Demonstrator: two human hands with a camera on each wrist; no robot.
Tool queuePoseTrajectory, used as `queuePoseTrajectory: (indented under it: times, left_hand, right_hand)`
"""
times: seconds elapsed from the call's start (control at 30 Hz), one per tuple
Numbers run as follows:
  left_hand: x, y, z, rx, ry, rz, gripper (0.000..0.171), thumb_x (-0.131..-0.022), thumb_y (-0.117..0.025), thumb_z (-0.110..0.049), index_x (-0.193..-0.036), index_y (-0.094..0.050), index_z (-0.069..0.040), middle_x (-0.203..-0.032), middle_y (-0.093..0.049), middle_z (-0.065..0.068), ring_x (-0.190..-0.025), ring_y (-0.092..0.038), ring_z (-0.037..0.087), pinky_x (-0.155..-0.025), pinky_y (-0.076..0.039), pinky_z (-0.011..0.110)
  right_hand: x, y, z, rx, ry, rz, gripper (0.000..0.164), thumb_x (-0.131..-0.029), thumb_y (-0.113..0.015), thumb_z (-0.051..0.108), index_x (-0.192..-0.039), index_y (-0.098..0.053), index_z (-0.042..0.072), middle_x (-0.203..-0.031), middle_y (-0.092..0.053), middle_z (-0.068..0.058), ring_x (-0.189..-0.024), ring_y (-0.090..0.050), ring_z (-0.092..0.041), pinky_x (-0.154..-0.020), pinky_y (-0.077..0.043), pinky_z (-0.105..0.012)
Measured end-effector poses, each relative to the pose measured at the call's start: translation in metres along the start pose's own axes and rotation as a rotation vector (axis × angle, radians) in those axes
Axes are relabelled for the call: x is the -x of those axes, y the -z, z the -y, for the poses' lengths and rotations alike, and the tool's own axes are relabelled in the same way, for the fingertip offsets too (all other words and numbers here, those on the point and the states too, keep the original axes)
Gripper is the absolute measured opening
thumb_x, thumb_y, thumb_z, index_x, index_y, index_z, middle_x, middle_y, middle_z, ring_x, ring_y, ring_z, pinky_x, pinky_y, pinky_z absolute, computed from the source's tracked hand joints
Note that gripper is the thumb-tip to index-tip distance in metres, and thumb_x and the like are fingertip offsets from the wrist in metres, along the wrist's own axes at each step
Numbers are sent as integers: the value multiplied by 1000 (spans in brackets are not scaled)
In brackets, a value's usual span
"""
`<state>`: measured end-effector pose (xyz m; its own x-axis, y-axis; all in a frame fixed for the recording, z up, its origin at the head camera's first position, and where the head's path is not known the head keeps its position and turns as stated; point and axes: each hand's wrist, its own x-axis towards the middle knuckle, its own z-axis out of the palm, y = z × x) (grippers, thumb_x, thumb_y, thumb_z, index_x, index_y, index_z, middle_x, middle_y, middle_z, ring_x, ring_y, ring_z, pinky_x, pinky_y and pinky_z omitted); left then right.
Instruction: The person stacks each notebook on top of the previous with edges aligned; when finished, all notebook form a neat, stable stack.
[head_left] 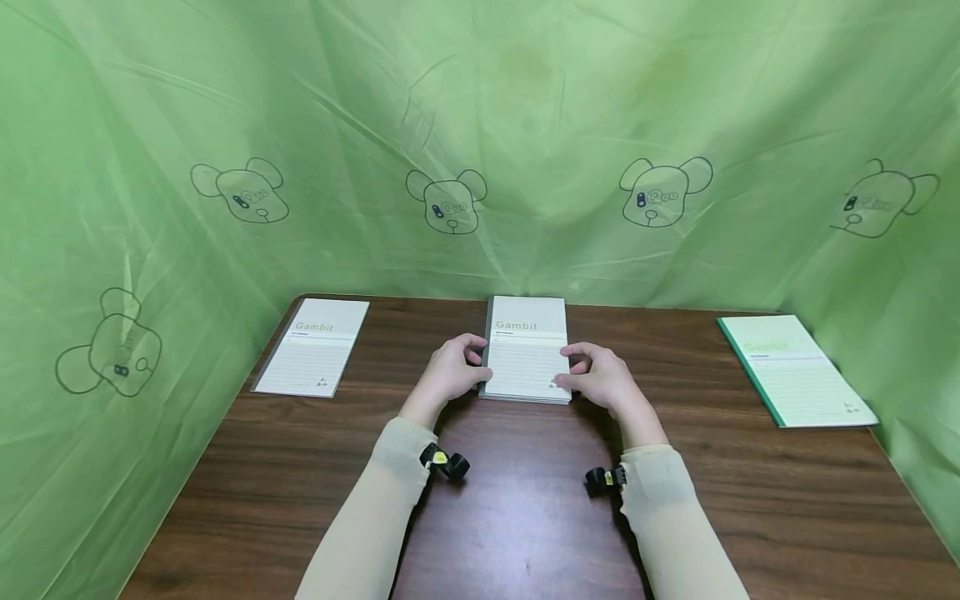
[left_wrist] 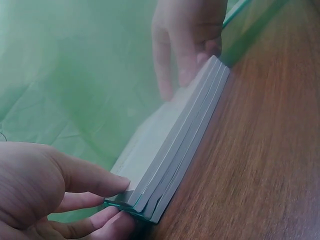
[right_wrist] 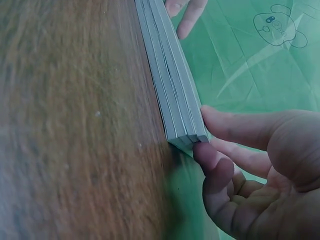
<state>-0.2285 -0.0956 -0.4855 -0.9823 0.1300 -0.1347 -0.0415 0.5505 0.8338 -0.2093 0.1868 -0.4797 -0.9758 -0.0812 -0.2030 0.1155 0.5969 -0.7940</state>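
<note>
A stack of white notebooks (head_left: 527,350), the top one with a grey spine and "Gambit" on its cover, lies at the table's far middle. At the spine side, my left hand (head_left: 454,367) has its thumb on the cover's edge and its fingers curled against the side of the stack (left_wrist: 187,135). My right hand (head_left: 600,377) pinches the opposite edge, with the thumb on top and the curled fingers at the near corner in the right wrist view. The layers of the stack (right_wrist: 167,75) sit slightly uneven along the near edge.
Another grey-spined notebook (head_left: 311,348) lies at the far left of the wooden table (head_left: 517,517). Toward the right edge is a green-spined notebook (head_left: 798,371). A green curtain (head_left: 555,108) with bear-head outlines encloses the back and sides.
</note>
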Motion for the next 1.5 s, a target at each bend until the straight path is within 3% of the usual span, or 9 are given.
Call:
queuePoseTrajectory:
  times: [0.23,0.57,0.93,1.1,1.23,1.33,1.5]
  left_hand:
    - [0,0,-2,-30,-7,-6,55,-88,-83,-7,-141,-69,-9,-100,-75,11,-65,-72,19,-65,-63,32]
    - [-2,2,-4,-44,-16,-5,56,-88,-81,-6,-143,-67,-7,-93,-75,10,-58,-70,19,-59,-61,32]
    - [-2,-1,-7,-66,1,-7,57,-89,-80,-7,-145,-65,-8,-95,-76,10,-59,-69,18,-62,-60,33]
    - [-2,-2,-7,-91,4,-15,57,-89,-80,-7,-144,-66,-8,-97,-75,9,-70,-70,19,-70,-60,35]
    - [-3,-3,-6,-104,5,-20,57,-89,-81,-9,-144,-66,-9,-97,-75,8,-81,-70,21,-74,-59,37]
    - [-3,-3,-5,-108,4,-13,58,-89,-82,-10,-145,-66,-10,-98,-75,8,-84,-71,22,-76,-60,39]
    - [-2,0,-3,-146,8,-25,53,-89,-81,-14,-141,-68,-10,-99,-75,6,-92,-71,24,-85,-59,43]
  right_hand:
    - [-1,-1,2,57,22,-18,53,-93,-87,21,-142,-67,10,-110,-75,-14,-81,-67,-24,-67,-57,-34]
    - [0,0,9,129,67,-43,51,-92,-87,22,-138,-70,8,-107,-77,-12,-105,-68,-33,-90,-53,-45]
    - [1,3,11,154,82,-81,40,-90,-88,18,-127,-76,7,-101,-77,-8,-99,-70,-29,-92,-54,-46]
    - [3,4,11,141,52,-96,37,-89,-88,16,-123,-78,8,-100,-78,-8,-95,-71,-26,-81,-54,-38]
    - [1,3,10,143,52,-84,35,-90,-87,15,-123,-78,8,-102,-77,-8,-98,-70,-28,-90,-54,-44]
    - [2,3,9,145,59,-57,34,-92,-85,15,-124,-78,8,-105,-75,-9,-102,-69,-30,-94,-53,-47]
    - [8,7,7,119,68,22,39,-94,-84,15,-131,-75,7,-112,-77,-11,-102,-70,-29,-86,-55,-41]
